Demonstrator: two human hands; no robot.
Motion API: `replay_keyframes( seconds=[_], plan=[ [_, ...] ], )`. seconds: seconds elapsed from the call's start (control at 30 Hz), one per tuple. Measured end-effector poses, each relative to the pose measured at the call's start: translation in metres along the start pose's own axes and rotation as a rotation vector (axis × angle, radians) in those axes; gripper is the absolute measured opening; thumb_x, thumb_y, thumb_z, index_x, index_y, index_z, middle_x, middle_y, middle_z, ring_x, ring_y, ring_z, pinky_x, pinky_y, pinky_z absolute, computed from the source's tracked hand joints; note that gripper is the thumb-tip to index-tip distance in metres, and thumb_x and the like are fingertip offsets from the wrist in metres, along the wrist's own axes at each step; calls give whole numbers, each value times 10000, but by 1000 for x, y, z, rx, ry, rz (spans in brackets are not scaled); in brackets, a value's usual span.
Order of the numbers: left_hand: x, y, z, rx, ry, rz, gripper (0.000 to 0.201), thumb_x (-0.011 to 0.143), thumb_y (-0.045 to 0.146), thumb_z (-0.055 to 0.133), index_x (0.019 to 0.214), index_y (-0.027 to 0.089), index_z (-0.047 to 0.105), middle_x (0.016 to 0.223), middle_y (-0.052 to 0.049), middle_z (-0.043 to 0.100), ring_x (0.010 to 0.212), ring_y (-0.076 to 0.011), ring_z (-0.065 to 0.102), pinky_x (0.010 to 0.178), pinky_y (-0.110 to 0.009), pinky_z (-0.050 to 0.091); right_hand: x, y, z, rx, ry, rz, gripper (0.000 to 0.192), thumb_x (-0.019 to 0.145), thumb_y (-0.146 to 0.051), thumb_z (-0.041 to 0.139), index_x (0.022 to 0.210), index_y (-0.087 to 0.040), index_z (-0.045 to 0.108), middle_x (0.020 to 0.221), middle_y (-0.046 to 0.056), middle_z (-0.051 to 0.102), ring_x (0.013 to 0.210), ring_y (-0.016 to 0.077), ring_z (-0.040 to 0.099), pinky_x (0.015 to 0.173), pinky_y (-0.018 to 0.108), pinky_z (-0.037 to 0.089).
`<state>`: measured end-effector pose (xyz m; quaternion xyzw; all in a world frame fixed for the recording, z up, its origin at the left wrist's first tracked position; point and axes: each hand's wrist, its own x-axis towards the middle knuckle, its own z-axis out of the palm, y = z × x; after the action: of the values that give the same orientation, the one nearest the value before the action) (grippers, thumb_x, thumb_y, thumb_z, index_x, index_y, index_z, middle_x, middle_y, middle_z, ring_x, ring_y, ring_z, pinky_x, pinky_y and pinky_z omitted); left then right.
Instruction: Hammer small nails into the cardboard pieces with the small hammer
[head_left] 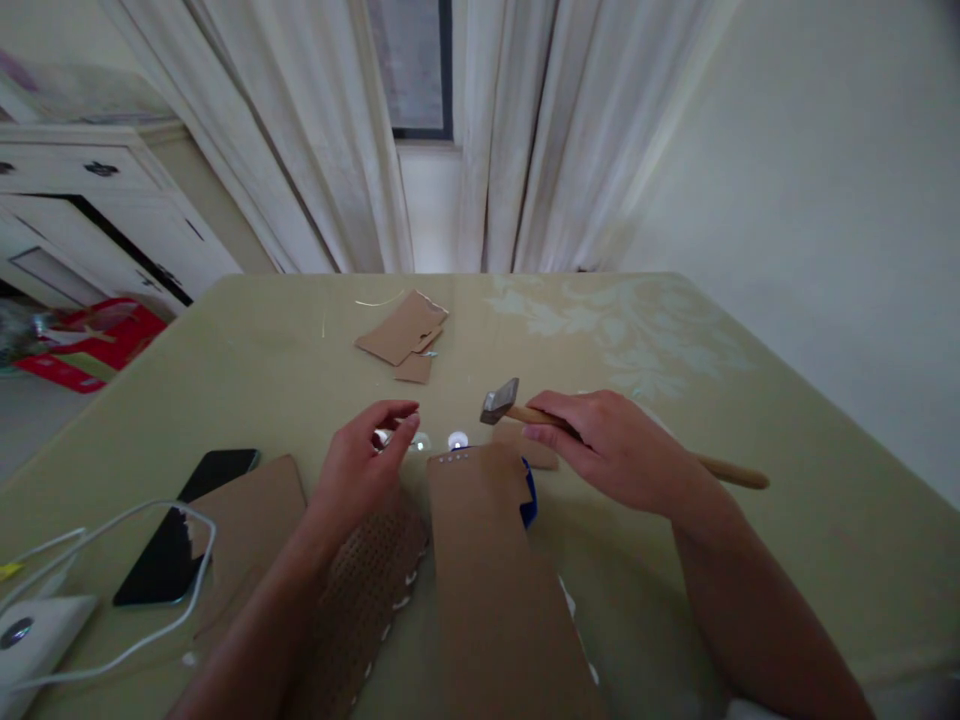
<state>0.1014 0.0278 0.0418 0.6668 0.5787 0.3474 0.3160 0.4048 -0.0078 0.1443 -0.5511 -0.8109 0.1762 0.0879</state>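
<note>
My right hand (596,440) is wrapped round the wooden handle of a hammer (501,400), whose metal head is raised above the table, near the far end of a cardboard strip (487,560). Small shiny dots (454,458) run in a row along that end of the strip. Just left of it is my left hand (367,455), with thumb and forefinger tips close together; anything between them is too small to make out. Under the strip, a blue object (530,495) with a jagged edge sticks out. Beneath my left forearm lies a perforated brown panel (375,570) with white bits along its edge.
Cardboard scraps (405,330) lie toward the back of the table (645,340). At left are a black phone (221,475), a cardboard piece (255,520) partly over it, and a white cable (150,505) by a white device (45,630). A wall stands at right, curtains behind.
</note>
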Motion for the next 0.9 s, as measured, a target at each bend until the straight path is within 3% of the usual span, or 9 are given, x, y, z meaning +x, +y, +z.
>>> replay_keyframes(
  seconds=[0.07,0.17,0.43,0.67,0.9],
  plan=[
    [1,-11,-3,156,41,30,370,979,518,633,1093,220,821,1055,-85,836,856,-260,732,802,-391,573,2,4,2,-34,-4,13,259,1160,-373,575,1113,-197,760,997,72,813,873,230,719,764,325,376],
    [-1,-22,-1,329,-1,83,259,965,426,655,996,237,830,1015,-79,823,970,-293,739,926,-426,559,5,6,5,-75,-31,35,287,1161,-406,570,1098,-197,756,967,70,810,845,233,713,737,329,350],
    [-9,-30,10,605,-128,62,234,1049,295,621,1079,217,840,1117,-99,796,1096,-319,725,960,-433,544,10,9,9,-79,-70,54,270,1153,-402,583,1130,-210,771,1006,72,826,874,239,737,740,322,364],
    [-10,-36,12,655,-148,87,242,1091,271,580,1070,235,819,1108,-85,775,1078,-296,721,912,-396,544,12,12,12,-85,-78,63,275,1152,-406,575,1123,-213,769,991,70,822,878,251,745,743,328,373],
    [-11,-38,19,706,-215,243,224,1100,229,542,1038,188,754,1078,-118,724,1060,-325,669,923,-439,546,12,10,12,-107,-95,63,277,1151,-396,563,1150,-207,766,1012,78,825,884,250,744,738,328,368]
  ],
)
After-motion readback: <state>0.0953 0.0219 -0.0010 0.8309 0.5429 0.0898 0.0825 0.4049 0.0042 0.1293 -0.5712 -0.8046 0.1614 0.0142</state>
